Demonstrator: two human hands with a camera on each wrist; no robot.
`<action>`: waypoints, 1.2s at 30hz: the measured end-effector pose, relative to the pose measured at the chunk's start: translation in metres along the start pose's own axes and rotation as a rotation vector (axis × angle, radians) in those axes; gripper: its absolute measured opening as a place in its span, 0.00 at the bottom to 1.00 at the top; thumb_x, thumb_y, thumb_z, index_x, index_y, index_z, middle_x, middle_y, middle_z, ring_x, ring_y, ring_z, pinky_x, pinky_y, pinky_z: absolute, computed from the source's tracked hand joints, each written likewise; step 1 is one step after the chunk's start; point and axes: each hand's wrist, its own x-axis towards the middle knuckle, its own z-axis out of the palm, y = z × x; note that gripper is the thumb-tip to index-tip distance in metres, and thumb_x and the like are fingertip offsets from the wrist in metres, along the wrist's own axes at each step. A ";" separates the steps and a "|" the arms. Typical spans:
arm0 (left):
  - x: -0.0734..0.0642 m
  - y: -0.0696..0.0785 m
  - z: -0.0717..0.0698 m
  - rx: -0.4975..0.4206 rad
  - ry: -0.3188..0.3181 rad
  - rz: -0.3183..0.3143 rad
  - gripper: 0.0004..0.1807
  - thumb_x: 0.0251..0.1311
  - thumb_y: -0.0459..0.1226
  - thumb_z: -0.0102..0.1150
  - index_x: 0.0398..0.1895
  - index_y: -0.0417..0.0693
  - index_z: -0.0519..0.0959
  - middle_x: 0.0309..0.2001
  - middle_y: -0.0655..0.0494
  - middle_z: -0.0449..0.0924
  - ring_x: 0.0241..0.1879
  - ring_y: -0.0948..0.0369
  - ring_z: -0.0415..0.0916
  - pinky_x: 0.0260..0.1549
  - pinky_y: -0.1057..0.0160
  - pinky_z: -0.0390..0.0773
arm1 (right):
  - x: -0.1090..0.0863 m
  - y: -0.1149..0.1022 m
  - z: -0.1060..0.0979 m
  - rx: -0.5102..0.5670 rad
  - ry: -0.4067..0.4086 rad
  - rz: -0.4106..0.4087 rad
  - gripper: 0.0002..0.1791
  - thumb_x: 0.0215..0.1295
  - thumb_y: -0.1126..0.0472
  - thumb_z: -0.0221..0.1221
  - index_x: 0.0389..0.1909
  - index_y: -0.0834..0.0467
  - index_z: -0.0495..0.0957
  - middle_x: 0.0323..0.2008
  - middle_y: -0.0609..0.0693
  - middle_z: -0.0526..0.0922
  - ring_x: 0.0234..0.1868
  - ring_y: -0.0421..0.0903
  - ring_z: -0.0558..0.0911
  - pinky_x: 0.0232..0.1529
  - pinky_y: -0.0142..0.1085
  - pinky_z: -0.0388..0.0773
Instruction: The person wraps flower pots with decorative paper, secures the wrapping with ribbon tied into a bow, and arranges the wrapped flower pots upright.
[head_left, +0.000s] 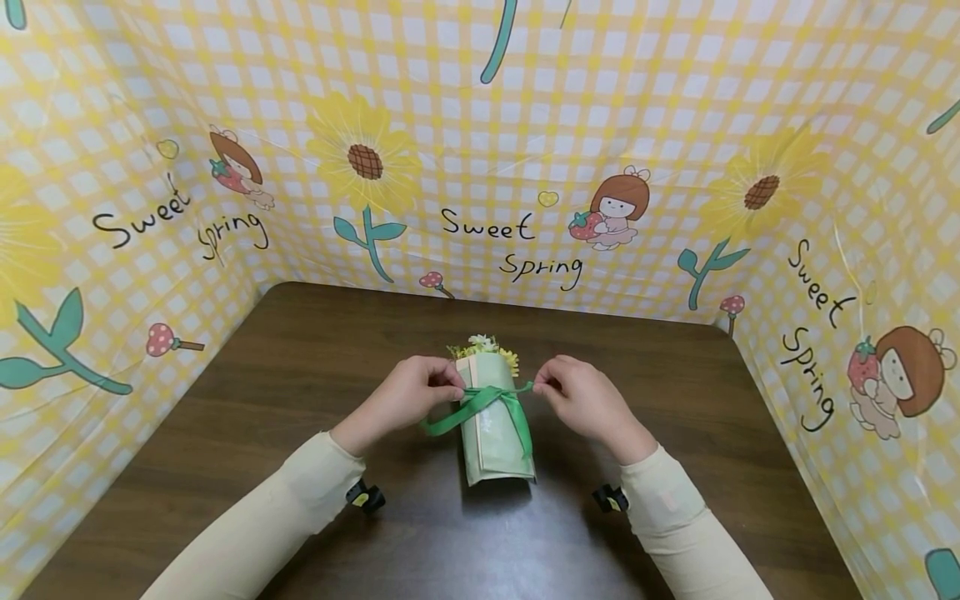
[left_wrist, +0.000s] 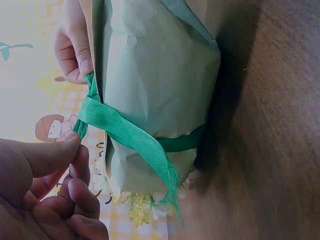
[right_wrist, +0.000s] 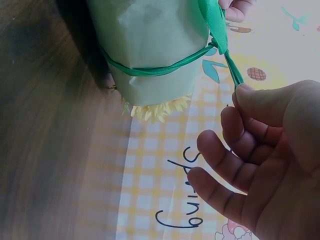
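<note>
A bouquet wrapped in pale green paper (head_left: pixel 501 442) lies on the table, its yellow and white flowers (head_left: pixel 483 343) showing at the far end. Round the wrap runs a green ribbon (head_left: pixel 491 398), knotted on top, with loose tails hanging to the left and toward the front. Between thumb and forefinger my left hand (head_left: pixel 411 398) pinches a piece of the ribbon at the left of the knot. On the other side, my right hand (head_left: pixel 588 400) pinches another piece, pulled out to the right. In the right wrist view that ribbon piece (right_wrist: pixel 233 70) looks taut.
The dark wooden table (head_left: pixel 300 350) is enclosed at the back and sides by a yellow checked cloth (head_left: pixel 465 125) printed with flowers and lettering. Small black devices (head_left: pixel 365 497) sit at both wrists, by the cream sleeves (head_left: pixel 270 517).
</note>
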 end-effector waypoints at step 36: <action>-0.009 -0.013 -0.003 0.044 0.005 -0.008 0.04 0.68 0.37 0.66 0.33 0.54 0.84 0.29 0.59 0.80 0.32 0.60 0.74 0.33 0.61 0.74 | -0.004 0.007 0.009 -0.017 0.004 -0.008 0.05 0.69 0.56 0.67 0.33 0.47 0.81 0.33 0.40 0.80 0.31 0.39 0.76 0.35 0.36 0.76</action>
